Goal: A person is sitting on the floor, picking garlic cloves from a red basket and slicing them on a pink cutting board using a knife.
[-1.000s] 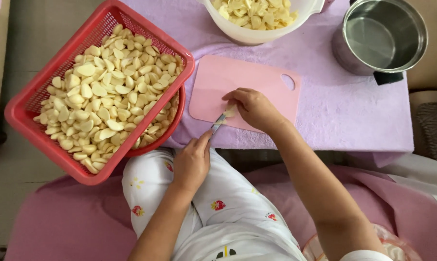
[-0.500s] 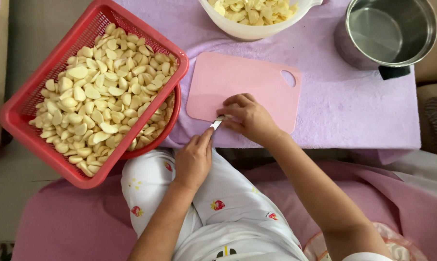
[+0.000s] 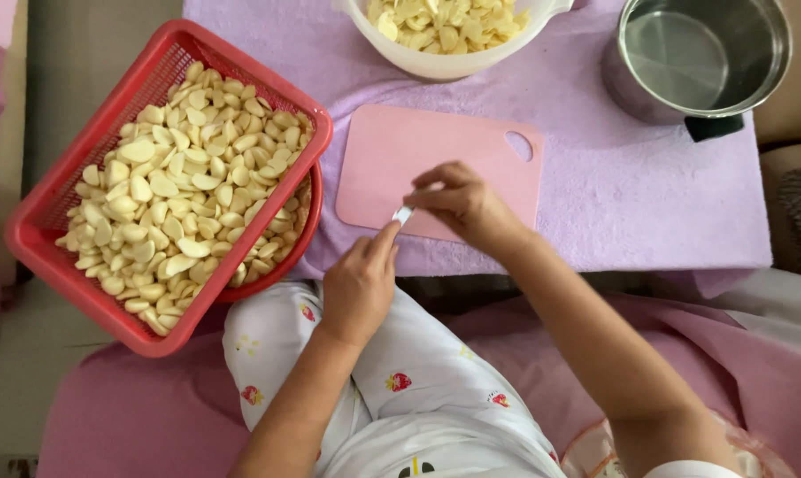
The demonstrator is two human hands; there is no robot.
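Knife (image 3: 402, 214) sits pinched in my right hand (image 3: 467, 205) at the pink cutting board's (image 3: 436, 164) near edge; my left hand (image 3: 361, 283) closes on something small beside its blade, hidden. One slip and I nick those fingertips.

Both forearms reach up from the bottom edge, bare to the wrist, and converge near the middle. The left hand (image 3: 358, 285) lies palm down, knuckles toward the camera, its fingers (image 3: 385, 241) stretched forward to meet the right hand. The right hand (image 3: 462, 205) comes in from the lower right at a slant, wrist bent, fingers curled in a pinching grip, thumb and forefinger tips pressed close together beside the left fingertips.
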